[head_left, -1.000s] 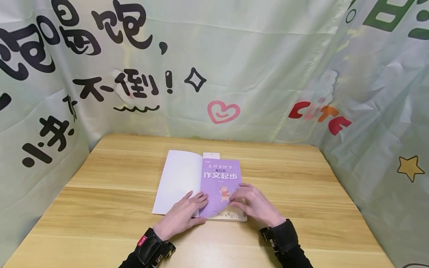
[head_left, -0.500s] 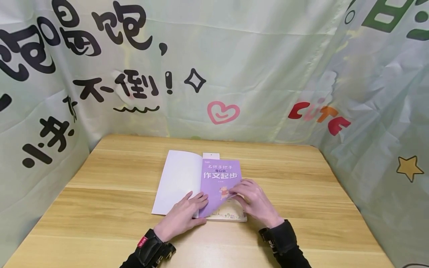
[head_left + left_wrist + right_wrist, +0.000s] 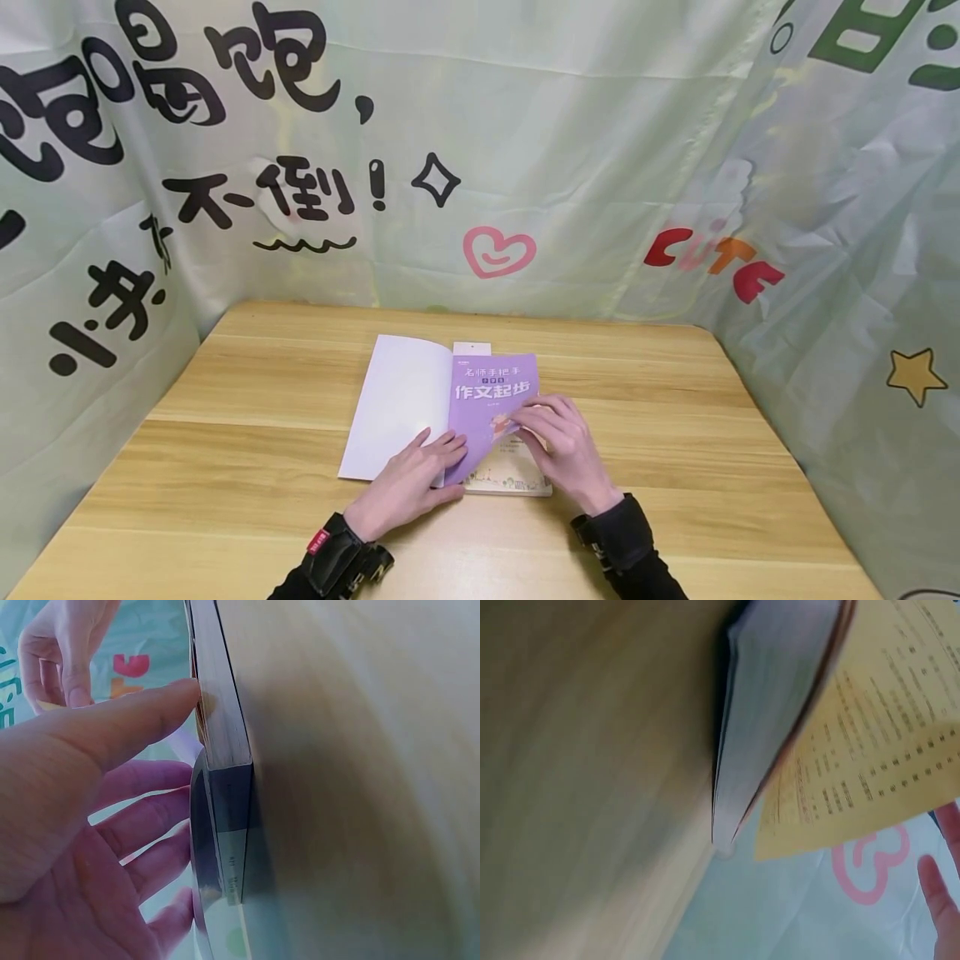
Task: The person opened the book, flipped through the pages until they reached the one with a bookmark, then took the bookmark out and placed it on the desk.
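Observation:
An open book lies on the table, its white inner cover [image 3: 397, 408] folded out to the left. The purple title page [image 3: 483, 375] curls up at its lower right corner, uncovering a cream page [image 3: 517, 471] with small drawings along its bottom. My left hand [image 3: 408, 479] rests near the spine at the bottom, fingers extended over the book; in the left wrist view its thumb touches the page block [image 3: 217, 682]. My right hand [image 3: 562, 446] pinches the purple page's raised edge. In the right wrist view a yellowish printed leaf [image 3: 877, 742] stands lifted off the block.
A white tab [image 3: 472, 348] sticks out beyond the book's top edge. The wooden table [image 3: 285, 383] extends around the book. Printed cloth [image 3: 585, 150] hangs behind it and along both sides. Part of a dark cable [image 3: 930, 594] shows at the lower right corner.
My right hand has moved slightly up and away, lifting the purple page's corner farther and baring more of the cream page. My left hand has stayed in place.

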The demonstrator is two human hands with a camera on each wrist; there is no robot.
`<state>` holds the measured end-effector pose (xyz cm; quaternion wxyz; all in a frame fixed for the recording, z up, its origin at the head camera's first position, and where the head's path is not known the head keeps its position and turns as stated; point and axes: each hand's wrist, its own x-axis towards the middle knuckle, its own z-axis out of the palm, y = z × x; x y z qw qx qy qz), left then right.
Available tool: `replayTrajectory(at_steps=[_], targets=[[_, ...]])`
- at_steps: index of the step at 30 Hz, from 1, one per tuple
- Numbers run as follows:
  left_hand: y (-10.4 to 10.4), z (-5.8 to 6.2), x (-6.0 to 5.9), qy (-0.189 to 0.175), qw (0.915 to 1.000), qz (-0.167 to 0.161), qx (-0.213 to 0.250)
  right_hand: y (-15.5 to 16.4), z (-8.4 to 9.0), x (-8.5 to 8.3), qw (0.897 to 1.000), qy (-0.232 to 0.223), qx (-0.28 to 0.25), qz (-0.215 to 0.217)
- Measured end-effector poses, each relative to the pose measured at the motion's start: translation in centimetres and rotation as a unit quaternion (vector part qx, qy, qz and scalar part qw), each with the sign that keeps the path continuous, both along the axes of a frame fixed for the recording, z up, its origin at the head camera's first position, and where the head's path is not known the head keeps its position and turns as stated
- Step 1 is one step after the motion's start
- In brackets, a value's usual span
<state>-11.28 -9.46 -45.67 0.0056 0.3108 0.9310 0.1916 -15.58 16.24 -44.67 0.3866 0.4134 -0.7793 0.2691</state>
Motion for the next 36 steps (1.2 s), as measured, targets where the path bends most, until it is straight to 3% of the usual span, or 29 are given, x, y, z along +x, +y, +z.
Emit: replayTrajectory(at_steps=[9,18,23,30,36], targets=[[0.1,-0.1,0.1,0.018,0.9993,0.006,0.031,-1.4,-0.2,0.3,0.998,0.012,-0.054,-0.042],[0.4,-0.2,0.1,0.068,0.9953,0.021,0.065,-2.5,-0.2,0.7,0.995,-0.045,-0.081,-0.038],[0.5,-0.1,-0.1,0.091,0.9901,0.03,0.102,-3.0,-0.3,1.1,0.991,-0.113,-0.064,-0.015],[0.7,0.2,-0.1,0.112,0.9821,0.042,0.145,-3.7,-0.2,1.5,0.97,-0.243,-0.016,0.007],[0.7,0.4,0.1,0.119,0.9751,0.059,0.178,-4.5,0.0,1.7,0.936,-0.35,-0.001,0.022]])
